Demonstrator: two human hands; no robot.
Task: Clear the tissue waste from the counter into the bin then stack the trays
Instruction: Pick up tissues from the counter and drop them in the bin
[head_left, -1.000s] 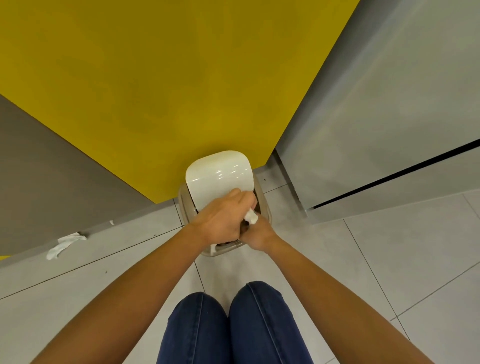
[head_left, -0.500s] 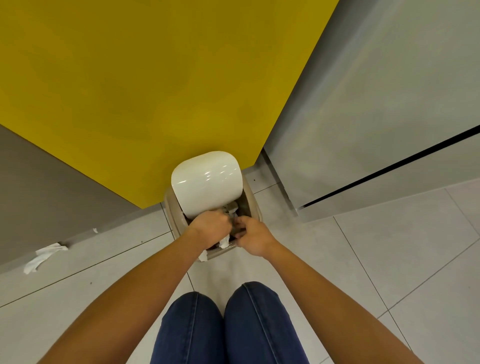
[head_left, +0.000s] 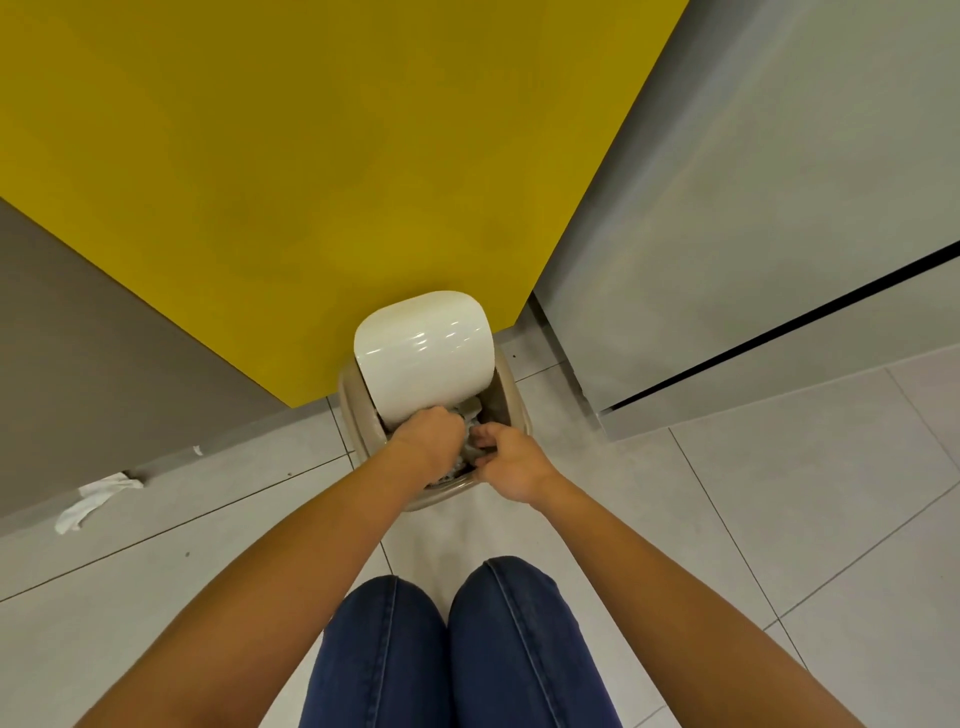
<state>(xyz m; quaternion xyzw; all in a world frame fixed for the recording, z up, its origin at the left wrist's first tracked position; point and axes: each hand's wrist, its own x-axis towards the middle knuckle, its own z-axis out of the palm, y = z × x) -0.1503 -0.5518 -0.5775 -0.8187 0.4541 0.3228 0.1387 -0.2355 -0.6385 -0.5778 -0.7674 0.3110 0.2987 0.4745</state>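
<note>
Floor: pale grey tiles (head_left: 779, 493) are spreading out under everything, with a yellow panel (head_left: 311, 156) standing behind and a grey cabinet (head_left: 753, 182) rising at the right.
Bin: a beige bin (head_left: 513, 400) is sitting on the floor at the foot of the yellow panel, its white swing lid (head_left: 423, 353) tilting back so the near side of the mouth is gaping.
Tissue waste: crumpled tissue (head_left: 470, 413) is lying inside the bin mouth, between the two hands.
Left hand: the left hand (head_left: 426, 434) is reaching into the opening just below the lid's lower edge, knuckles up and fingers curling down out of sight (whether it is gripping anything, I cannot tell).
Right hand: the right hand (head_left: 511, 467) is hovering over the near right rim, fingers bending inward with their tips meeting the tissue; pinching or only touching, I cannot tell.
Stray tissue: a white strip of tissue (head_left: 88, 501) is lying on the floor at far left, against the base of a grey-brown panel (head_left: 78, 338), well apart from the bin.
Person: two knees in blue jeans (head_left: 384, 649) are showing at the bottom, just before the bin.
</note>
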